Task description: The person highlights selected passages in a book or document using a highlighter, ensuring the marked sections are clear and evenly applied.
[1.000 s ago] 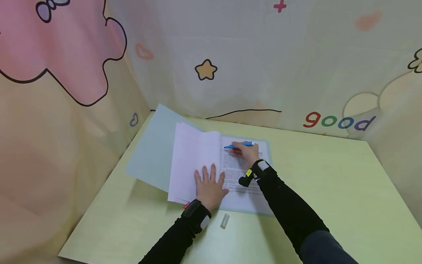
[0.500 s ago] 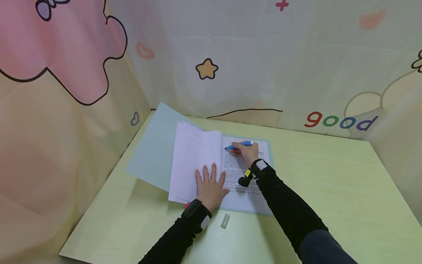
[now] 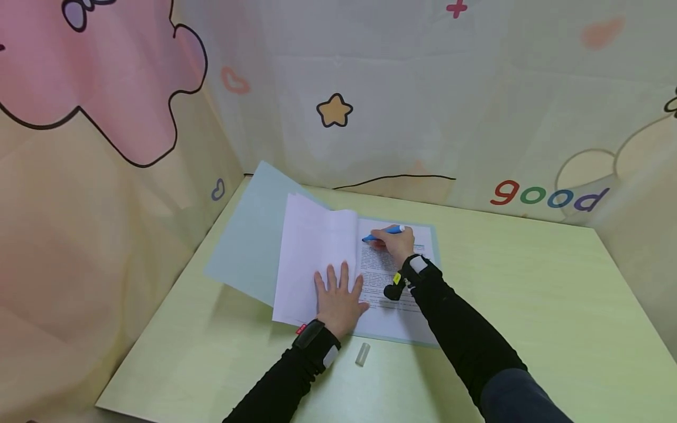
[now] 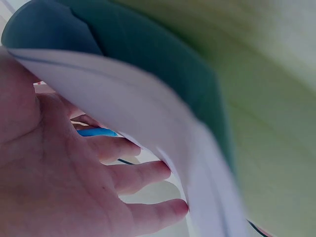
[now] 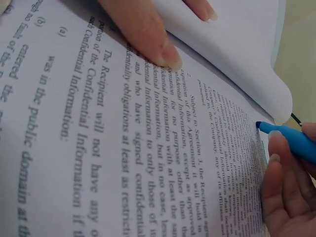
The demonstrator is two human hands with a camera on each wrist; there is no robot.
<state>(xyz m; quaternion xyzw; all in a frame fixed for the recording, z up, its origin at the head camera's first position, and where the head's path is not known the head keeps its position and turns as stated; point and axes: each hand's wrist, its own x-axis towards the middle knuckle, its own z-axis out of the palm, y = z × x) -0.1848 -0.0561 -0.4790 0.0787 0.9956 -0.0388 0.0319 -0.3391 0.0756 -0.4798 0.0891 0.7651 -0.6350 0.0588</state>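
A blue marker (image 3: 390, 231) is pinched in my right hand (image 3: 400, 244), its dark tip at the upper left of the printed page (image 3: 376, 271). In the right wrist view the marker (image 5: 291, 140) has its tip at or just above the ends of the text lines; contact is hard to tell. My left hand (image 3: 338, 302) rests with fingers spread on the turned-over white pages (image 3: 314, 247) and near the fold. In the left wrist view, straight fingers (image 4: 140, 177) press the curved sheet (image 4: 133, 94). The open folder has a pale blue cover (image 3: 245, 235) tilted up at left.
A small translucent cap (image 3: 362, 355) lies on the table just in front of the folder. The light yellow-green table (image 3: 529, 294) extends to the right. A printed cloth backdrop (image 3: 402, 117) stands behind and along the left edge.
The marker tip has shifted very slightly down and to the right with my right hand. My left hand keeps its place on the pages. The whole view has drifted slightly.
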